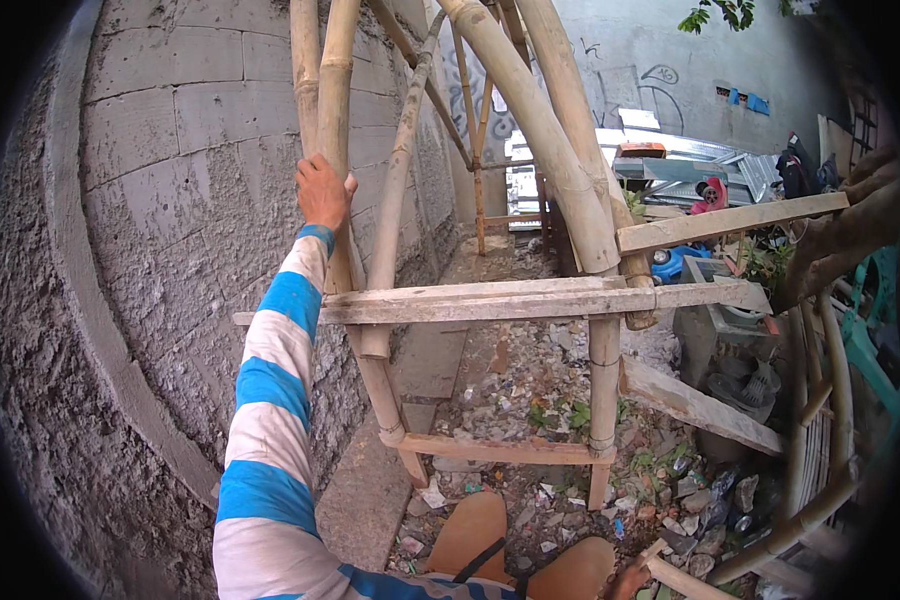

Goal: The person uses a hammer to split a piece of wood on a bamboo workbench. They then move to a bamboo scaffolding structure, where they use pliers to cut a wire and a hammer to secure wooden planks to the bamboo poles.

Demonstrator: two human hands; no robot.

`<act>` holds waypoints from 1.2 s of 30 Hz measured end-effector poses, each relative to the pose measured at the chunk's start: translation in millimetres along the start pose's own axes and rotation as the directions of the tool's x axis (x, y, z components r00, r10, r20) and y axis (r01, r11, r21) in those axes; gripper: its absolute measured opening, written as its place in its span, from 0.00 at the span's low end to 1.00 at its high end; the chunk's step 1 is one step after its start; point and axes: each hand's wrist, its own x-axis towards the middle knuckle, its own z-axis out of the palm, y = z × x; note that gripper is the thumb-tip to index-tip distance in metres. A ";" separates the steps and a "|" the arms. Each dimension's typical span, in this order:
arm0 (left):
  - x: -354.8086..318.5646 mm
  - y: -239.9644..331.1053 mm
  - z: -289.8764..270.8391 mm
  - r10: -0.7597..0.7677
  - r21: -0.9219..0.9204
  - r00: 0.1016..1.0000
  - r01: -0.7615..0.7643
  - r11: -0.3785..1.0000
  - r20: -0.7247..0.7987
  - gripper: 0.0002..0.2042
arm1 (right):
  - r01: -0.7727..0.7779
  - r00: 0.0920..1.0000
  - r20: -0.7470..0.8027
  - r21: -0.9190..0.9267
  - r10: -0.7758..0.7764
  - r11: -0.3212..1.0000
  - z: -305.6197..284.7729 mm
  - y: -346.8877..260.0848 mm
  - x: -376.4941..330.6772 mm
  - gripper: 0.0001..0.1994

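Observation:
My left hand (324,192) is wrapped round an upright bamboo pole (336,100) on the left side of a bamboo frame. A striped blue and white sleeve covers that arm. Just below the hand, a wooden crossbar (500,301) spans the frame from left to right. A lower wooden rung (500,450) joins the two bamboo legs. At the bottom edge, my right hand (628,579) shows only in part, with its fingers closed on a light piece of wood (654,550). Much of that grip is cut off by the picture's edge.
A rough block wall (170,200) rises close on the left. Rubble (510,370) covers the ground under the frame. To the right are a slanting board (700,405), a raised plank (735,221), bamboo poles (836,400) and a green plastic chair (870,340). Metal sheets (690,165) lie behind.

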 end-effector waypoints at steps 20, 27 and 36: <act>-2.0 -8.7 8.6 0.075 0.012 0.996 -0.074 0.997 -0.053 0.34 | -0.006 0.976 0.216 -0.005 0.007 1.000 -5.9 -16.0 -47.7 0.23; -10.2 -0.1 2.3 0.074 -0.013 0.995 -0.075 0.997 -0.069 0.31 | 0.043 0.970 0.241 -0.085 -0.021 0.995 4.2 -65.7 -80.4 0.25; 1.2 -8.0 0.3 0.096 0.072 0.995 -0.098 0.993 0.030 0.35 | -0.186 0.921 0.278 -0.305 0.274 0.934 -14.9 -193.1 -187.4 0.29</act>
